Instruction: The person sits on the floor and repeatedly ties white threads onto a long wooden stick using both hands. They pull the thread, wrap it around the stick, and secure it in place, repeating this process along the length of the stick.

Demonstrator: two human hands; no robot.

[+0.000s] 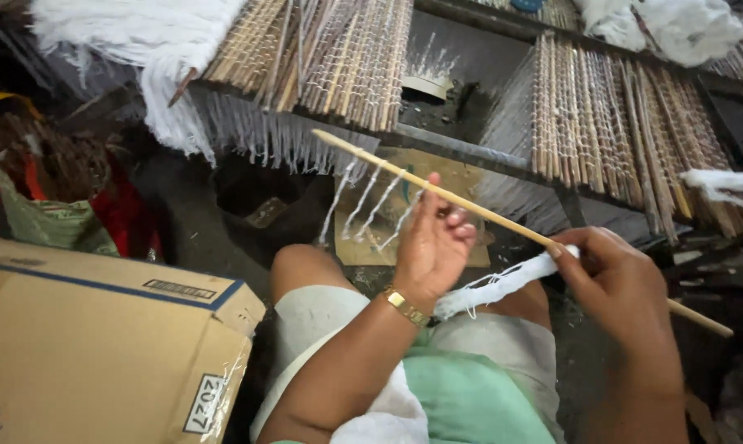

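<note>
The far end of the thin bamboo stick [503, 224] passes behind the right hand [626, 284] and comes out again below it, and where the white thread bundle [503, 284] ends is hidden behind the left hand [433, 247]. The left hand stands palm-up with wrist bent, fingers curled and pinching the stick from which short white strands hang; the right hand pinches stick and bundle together above the lap. A cardboard box [100, 345] at lower left is shut, its contents unseen.
</note>
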